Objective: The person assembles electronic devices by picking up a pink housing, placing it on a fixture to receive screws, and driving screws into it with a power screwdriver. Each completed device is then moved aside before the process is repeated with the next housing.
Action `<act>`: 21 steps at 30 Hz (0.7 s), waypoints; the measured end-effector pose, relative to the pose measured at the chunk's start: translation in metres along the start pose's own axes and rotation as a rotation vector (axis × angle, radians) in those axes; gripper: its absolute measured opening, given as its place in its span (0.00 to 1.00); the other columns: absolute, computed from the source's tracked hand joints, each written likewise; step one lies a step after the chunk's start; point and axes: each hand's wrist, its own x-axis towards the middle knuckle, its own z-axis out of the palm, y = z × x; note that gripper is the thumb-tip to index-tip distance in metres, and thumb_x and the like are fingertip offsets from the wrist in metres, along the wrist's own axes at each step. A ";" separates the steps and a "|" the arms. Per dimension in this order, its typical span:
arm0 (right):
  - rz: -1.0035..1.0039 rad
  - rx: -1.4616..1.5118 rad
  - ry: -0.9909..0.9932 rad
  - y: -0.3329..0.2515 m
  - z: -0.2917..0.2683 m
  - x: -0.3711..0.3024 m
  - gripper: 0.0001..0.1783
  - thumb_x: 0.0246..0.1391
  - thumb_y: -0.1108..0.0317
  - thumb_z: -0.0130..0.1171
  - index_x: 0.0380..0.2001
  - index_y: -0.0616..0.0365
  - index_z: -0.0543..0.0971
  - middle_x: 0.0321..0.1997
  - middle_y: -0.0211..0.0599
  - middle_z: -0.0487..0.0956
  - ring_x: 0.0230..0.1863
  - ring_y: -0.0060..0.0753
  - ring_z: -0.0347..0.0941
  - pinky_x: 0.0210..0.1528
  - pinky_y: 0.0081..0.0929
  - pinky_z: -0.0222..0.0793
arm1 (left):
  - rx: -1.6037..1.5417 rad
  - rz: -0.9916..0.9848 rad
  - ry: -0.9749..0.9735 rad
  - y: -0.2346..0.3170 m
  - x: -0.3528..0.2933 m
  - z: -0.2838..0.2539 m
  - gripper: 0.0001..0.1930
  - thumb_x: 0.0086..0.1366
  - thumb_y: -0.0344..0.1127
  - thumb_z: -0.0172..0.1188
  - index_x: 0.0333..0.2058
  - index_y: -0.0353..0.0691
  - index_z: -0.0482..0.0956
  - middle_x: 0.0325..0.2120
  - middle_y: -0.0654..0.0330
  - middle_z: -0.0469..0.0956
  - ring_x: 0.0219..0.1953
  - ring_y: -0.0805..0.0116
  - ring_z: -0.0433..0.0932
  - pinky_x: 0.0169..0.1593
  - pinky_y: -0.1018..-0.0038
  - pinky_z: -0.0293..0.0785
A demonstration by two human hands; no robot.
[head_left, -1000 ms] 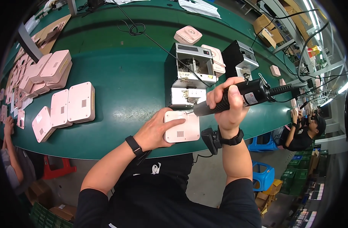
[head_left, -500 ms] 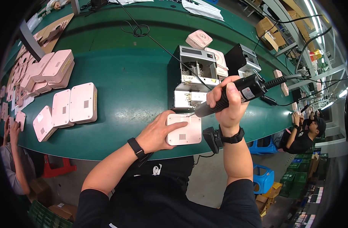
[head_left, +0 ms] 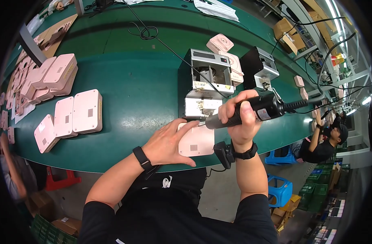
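A pale pink, square box-shaped housing (head_left: 201, 143) lies on the green table right in front of me, its small vent slots showing. My left hand (head_left: 164, 142) rests at its left side with fingers spread; the index finger reaches over the top edge and the thumb sticks out along the near edge. In my right hand (head_left: 243, 118) is a black electric screwdriver (head_left: 269, 107), held level with its tip pointing left at the housing's far edge, close to my left index finger. What the tip touches is hidden. Just beyond stands a screw feeder (head_left: 208, 59).
Several pink housings (head_left: 87, 110) lie at the left, with a stack (head_left: 60, 73) behind. A second feeder (head_left: 259, 67) and more housings (head_left: 230, 61) are farther back. A cord (head_left: 169, 49) crosses the table. A co-worker (head_left: 328, 136) sits at far right; blue stools (head_left: 280, 190) stand below.
My left thumb has come off the housing's face and swung toward its near edge, while the index finger moved up to the screwdriver tip. The screwdriver has shifted slightly left and become more level.
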 end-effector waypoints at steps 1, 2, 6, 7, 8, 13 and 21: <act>-0.007 0.016 -0.008 0.000 -0.001 -0.003 0.14 0.60 0.60 0.51 0.40 0.59 0.66 0.19 0.37 0.68 0.17 0.29 0.63 0.23 0.31 0.64 | 0.002 0.001 -0.001 0.002 0.002 -0.001 0.50 0.38 0.56 0.78 0.63 0.55 0.68 0.56 0.48 0.66 0.56 0.49 0.72 0.58 0.59 0.71; -0.016 0.033 -0.017 0.000 -0.002 -0.006 0.14 0.60 0.60 0.51 0.40 0.59 0.66 0.20 0.38 0.68 0.17 0.29 0.63 0.23 0.31 0.64 | 0.062 -0.001 -0.028 0.004 0.004 -0.002 0.50 0.39 0.60 0.76 0.63 0.54 0.67 0.54 0.49 0.67 0.55 0.48 0.72 0.57 0.59 0.72; -0.051 0.066 -0.032 0.001 -0.005 -0.010 0.15 0.60 0.59 0.52 0.40 0.58 0.65 0.21 0.38 0.69 0.18 0.29 0.64 0.23 0.32 0.64 | 0.214 -0.011 -0.085 0.008 0.008 -0.004 0.51 0.41 0.66 0.73 0.63 0.52 0.67 0.50 0.49 0.70 0.53 0.47 0.74 0.56 0.58 0.73; -0.062 0.071 -0.033 0.001 -0.006 -0.011 0.15 0.60 0.58 0.53 0.40 0.58 0.65 0.21 0.38 0.69 0.18 0.29 0.64 0.23 0.32 0.65 | 0.239 -0.019 -0.089 0.009 0.009 -0.004 0.50 0.41 0.66 0.73 0.63 0.53 0.67 0.50 0.49 0.70 0.53 0.47 0.74 0.55 0.58 0.73; -0.065 0.072 -0.031 -0.001 -0.007 -0.012 0.15 0.60 0.58 0.53 0.40 0.58 0.65 0.21 0.38 0.69 0.18 0.29 0.64 0.23 0.32 0.65 | 0.264 -0.026 -0.093 0.009 0.010 -0.004 0.50 0.41 0.67 0.72 0.62 0.53 0.67 0.50 0.50 0.70 0.53 0.48 0.75 0.55 0.58 0.73; -0.089 0.114 0.005 -0.011 -0.008 -0.013 0.15 0.60 0.59 0.53 0.40 0.58 0.65 0.21 0.37 0.69 0.18 0.29 0.65 0.23 0.32 0.65 | 0.285 -0.027 -0.067 0.011 0.008 0.002 0.50 0.41 0.66 0.73 0.62 0.52 0.67 0.50 0.50 0.71 0.53 0.48 0.75 0.54 0.57 0.74; -0.079 0.084 0.016 -0.005 -0.004 -0.011 0.15 0.60 0.59 0.53 0.40 0.59 0.65 0.21 0.38 0.69 0.18 0.29 0.64 0.24 0.31 0.66 | 0.255 -0.082 -0.075 0.016 0.008 0.000 0.53 0.40 0.63 0.75 0.63 0.48 0.64 0.54 0.51 0.70 0.53 0.50 0.75 0.54 0.58 0.75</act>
